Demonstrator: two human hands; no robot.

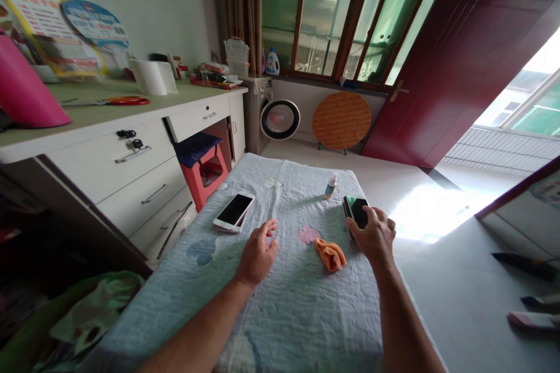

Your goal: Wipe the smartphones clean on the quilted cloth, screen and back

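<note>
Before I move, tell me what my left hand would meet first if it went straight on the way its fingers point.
Probably the small bottle, ahead and to the right on the cloth, though how high your left hand sits is unclear.

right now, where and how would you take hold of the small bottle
Probably pinch the small bottle around its labelled body, below the pale top, coming from the left. It stands upright with its sides exposed, and the stacked phones lie close on its right, leaving more room on the left.
</note>
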